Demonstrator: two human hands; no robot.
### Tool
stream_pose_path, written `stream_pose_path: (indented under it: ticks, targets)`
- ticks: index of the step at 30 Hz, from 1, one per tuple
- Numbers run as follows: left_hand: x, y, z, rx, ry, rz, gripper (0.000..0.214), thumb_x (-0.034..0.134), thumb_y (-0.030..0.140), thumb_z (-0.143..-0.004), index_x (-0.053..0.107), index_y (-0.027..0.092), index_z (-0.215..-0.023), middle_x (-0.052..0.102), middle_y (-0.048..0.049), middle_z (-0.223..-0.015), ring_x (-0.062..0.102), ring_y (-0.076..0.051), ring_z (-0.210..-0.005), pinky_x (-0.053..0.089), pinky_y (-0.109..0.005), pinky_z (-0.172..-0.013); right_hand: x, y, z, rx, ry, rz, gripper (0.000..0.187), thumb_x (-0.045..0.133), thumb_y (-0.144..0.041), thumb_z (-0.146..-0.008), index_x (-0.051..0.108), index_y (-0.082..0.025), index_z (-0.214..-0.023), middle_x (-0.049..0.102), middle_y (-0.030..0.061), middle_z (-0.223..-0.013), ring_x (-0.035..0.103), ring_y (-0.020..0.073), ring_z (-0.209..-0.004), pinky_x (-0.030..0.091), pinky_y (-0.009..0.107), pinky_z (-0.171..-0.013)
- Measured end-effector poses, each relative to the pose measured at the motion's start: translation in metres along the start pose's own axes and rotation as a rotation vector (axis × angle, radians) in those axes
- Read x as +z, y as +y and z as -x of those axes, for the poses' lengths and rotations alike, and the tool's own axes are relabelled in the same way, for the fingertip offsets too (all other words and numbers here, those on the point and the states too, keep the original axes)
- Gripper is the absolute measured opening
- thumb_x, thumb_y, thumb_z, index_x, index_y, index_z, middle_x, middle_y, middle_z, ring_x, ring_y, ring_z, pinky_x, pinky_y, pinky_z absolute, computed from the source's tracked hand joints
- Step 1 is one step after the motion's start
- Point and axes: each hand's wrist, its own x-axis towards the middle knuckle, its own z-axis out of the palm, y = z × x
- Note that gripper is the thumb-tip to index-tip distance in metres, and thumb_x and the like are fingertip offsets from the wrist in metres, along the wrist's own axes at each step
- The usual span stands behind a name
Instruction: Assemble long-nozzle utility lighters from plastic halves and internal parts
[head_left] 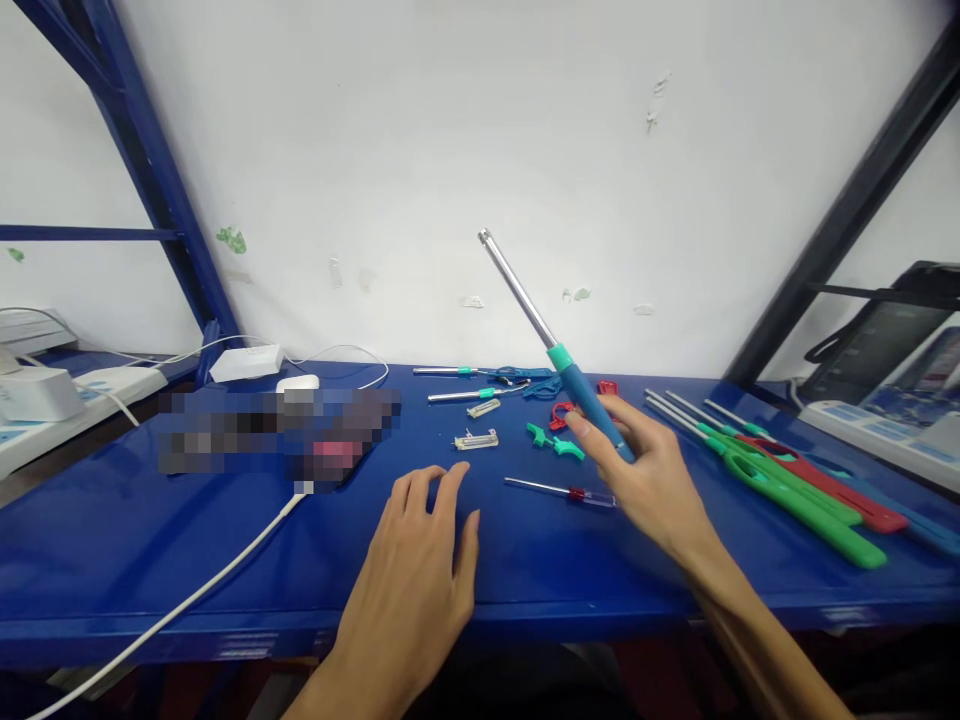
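Observation:
My right hand (656, 480) is closed around the blue body of a long-nozzle lighter (561, 358). Its metal tube points up and to the left, with a teal collar at the tube's base. My left hand (420, 560) hovers over or rests on the blue table, palm down, fingers apart and bent a little, holding nothing. Between the hands lies a screwdriver (566, 491) with a clear red and purple handle. Beyond it are teal plastic pieces (555, 442), a red piece (560, 415) and two small clear parts (475, 441).
At the back lie lighter tubes with teal collars (457, 397) and blue casing parts. Several green, red and blue lighters (795, 490) lie at the right. A blurred-out object (341, 440) with a white cable (217, 580) sits left. Rack posts (832, 190) flank the blue table (247, 590).

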Motion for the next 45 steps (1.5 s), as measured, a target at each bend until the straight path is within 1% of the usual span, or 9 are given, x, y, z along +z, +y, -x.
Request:
stream_pose_path:
  ticks: [6,11,13,19,25,30,35,39,45]
  targets:
    - [0.009,-0.008,0.003,0.078,0.069,-0.055,0.038,0.044,0.027,-0.106,0.062,0.020,-0.139,0.072,-0.0139,-0.123,0.071,-0.031,-0.113,0.063,-0.050,-0.092,-0.017,0.014,-0.006,0.024,-0.018,0.014,0.042,0.054,-0.062,-0.101,0.065,-0.024,-0.114,0.037,-0.0104,-0.054,0.033,0.0112,-0.039,0.029,0.024,-0.036]
    - [0.017,-0.018,0.002,0.184,0.190,-0.114,0.029,0.049,0.022,-0.101,0.070,0.026,-0.122,0.077,-0.0082,-0.113,0.074,-0.029,-0.102,0.063,-0.042,-0.084,-0.064,0.054,0.020,0.036,0.097,0.259,0.039,0.069,-0.056,-0.091,0.071,-0.027,-0.117,0.066,-0.0017,-0.062,0.061,0.0235,-0.051,0.049,0.034,-0.049]
    - [0.016,-0.018,0.000,0.208,0.197,-0.110,0.027,0.049,0.023,-0.101,0.071,0.027,-0.115,0.078,-0.0070,-0.108,0.075,-0.029,-0.097,0.063,-0.041,-0.079,-0.085,0.077,0.039,0.058,0.226,0.579,0.044,0.067,-0.061,-0.089,0.072,-0.032,-0.121,0.076,0.0038,-0.078,0.073,0.0325,-0.068,0.055,0.041,-0.058]
    - [0.008,-0.014,-0.004,0.252,0.137,-0.087,0.030,0.043,0.021,-0.103,0.073,0.023,-0.109,0.077,-0.0073,-0.103,0.075,-0.029,-0.092,0.062,-0.044,-0.075,-0.117,0.119,0.060,-0.031,0.308,1.020,0.051,0.052,-0.063,-0.094,0.074,-0.024,-0.118,0.076,0.0155,-0.119,0.068,0.0420,-0.111,0.055,0.054,-0.088]
    - [0.010,-0.010,-0.003,0.207,0.137,-0.018,0.026,0.045,0.019,-0.103,0.071,0.023,-0.102,0.074,-0.0075,-0.103,0.071,-0.028,-0.092,0.058,-0.043,-0.078,-0.110,0.127,0.044,-0.052,0.255,1.076,0.040,0.046,-0.045,-0.098,0.080,-0.026,-0.101,0.077,0.0121,-0.109,0.067,0.0388,-0.104,0.053,0.056,-0.091]
    - [0.010,-0.007,-0.002,0.169,0.050,-0.009,0.027,0.043,0.017,-0.103,0.069,0.021,-0.099,0.070,-0.0089,-0.102,0.068,-0.030,-0.090,0.056,-0.047,-0.079,-0.116,0.126,0.024,-0.033,0.233,1.159,0.041,0.046,-0.040,-0.098,0.083,-0.021,-0.097,0.076,0.0179,-0.113,0.066,0.0429,-0.107,0.051,0.063,-0.092]
    - [0.009,-0.005,0.001,0.123,-0.045,0.005,0.030,0.040,0.016,-0.105,0.070,0.020,-0.107,0.068,-0.0104,-0.109,0.065,-0.030,-0.099,0.054,-0.054,-0.091,-0.098,0.115,-0.040,-0.080,-0.023,1.167,0.026,0.058,-0.037,-0.105,0.076,-0.021,-0.116,0.074,0.0112,-0.121,0.067,0.0291,-0.116,0.053,0.051,-0.104]
    - [0.005,-0.002,0.000,0.089,-0.121,0.028,0.033,0.037,0.015,-0.106,0.070,0.019,-0.108,0.066,-0.0110,-0.110,0.062,-0.030,-0.101,0.053,-0.056,-0.093,-0.065,0.119,-0.098,-0.044,-0.217,1.174,0.036,0.068,-0.039,-0.102,0.065,-0.019,-0.132,0.067,0.0107,-0.133,0.069,0.0256,-0.111,0.060,0.048,-0.094]
    - [0.002,0.000,-0.001,0.075,-0.164,0.036,0.034,0.036,0.015,-0.107,0.070,0.019,-0.108,0.066,-0.0122,-0.111,0.061,-0.030,-0.101,0.054,-0.056,-0.093,-0.047,0.129,-0.127,0.043,-0.335,1.132,0.037,0.068,-0.038,-0.102,0.064,-0.019,-0.133,0.067,0.0108,-0.134,0.069,0.0254,-0.111,0.061,0.047,-0.093]
